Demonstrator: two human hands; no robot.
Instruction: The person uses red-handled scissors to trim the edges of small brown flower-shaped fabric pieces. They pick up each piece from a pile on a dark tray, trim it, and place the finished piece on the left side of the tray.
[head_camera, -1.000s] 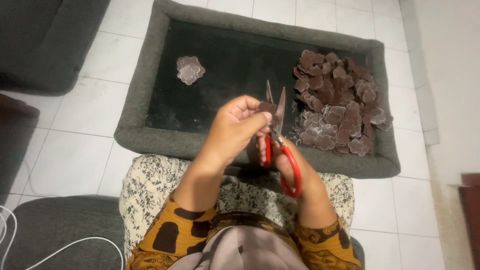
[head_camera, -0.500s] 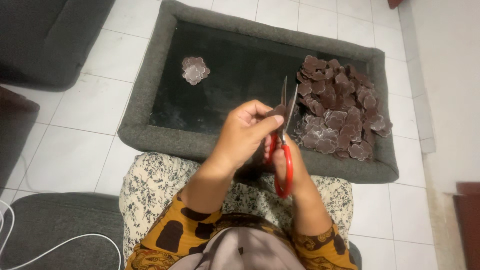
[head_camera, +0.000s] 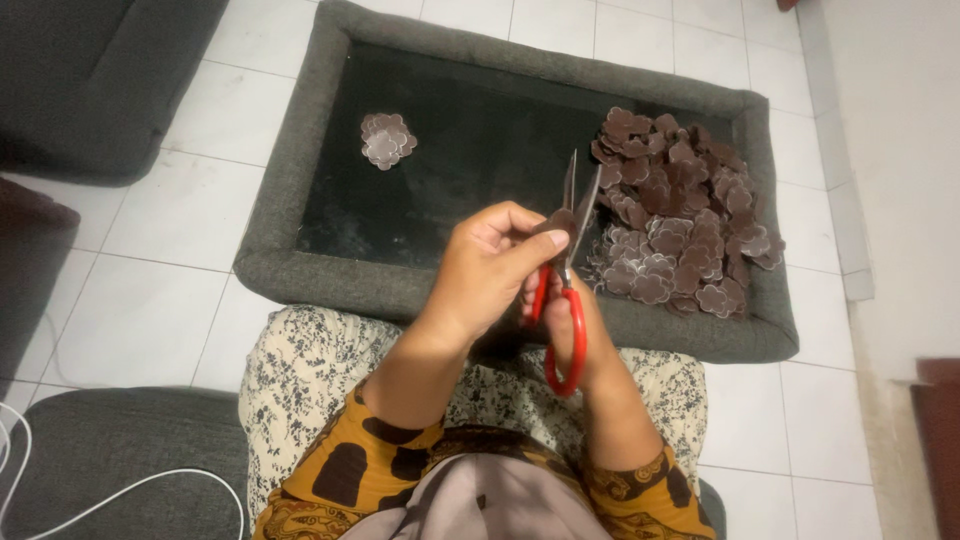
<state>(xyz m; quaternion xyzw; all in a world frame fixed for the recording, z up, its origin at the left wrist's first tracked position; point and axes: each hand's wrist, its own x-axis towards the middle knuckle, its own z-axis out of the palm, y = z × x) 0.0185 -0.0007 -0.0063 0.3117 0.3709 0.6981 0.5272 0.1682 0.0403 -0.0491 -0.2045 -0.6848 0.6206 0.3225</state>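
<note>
Nearest the camera, a patterned cushion (head_camera: 310, 380) lies across the person's lap, with orange-and-brown printed sleeves (head_camera: 350, 470) above it; a grey cushion (head_camera: 110, 460) with a white cable (head_camera: 120, 495) sits at lower left.

The left hand (head_camera: 490, 270) is raised over the lap, fingers curled, thumb and forefinger pinching a small brown cut-out piece (head_camera: 560, 220); the right hand (head_camera: 585, 335) sits just behind and below it, largely hidden, its fingers closed through the red loops of the scissors (head_camera: 565, 300); the blades stand upright and slightly parted, with the brown piece between them at their base.

Beyond the hands, a grey padded tray (head_camera: 300, 270) with a dark inner floor rests on the white tiled floor (head_camera: 170, 210); at its right end lies a heaped pile of brown scalloped pieces (head_camera: 690, 230), some with pale edges, reaching the tray's right wall; at the left of the dark floor, well apart from the pile, sits a small stack of pale scalloped pieces (head_camera: 387, 140).

At far left, a dark grey cushion (head_camera: 90, 80) rests on the floor.
</note>
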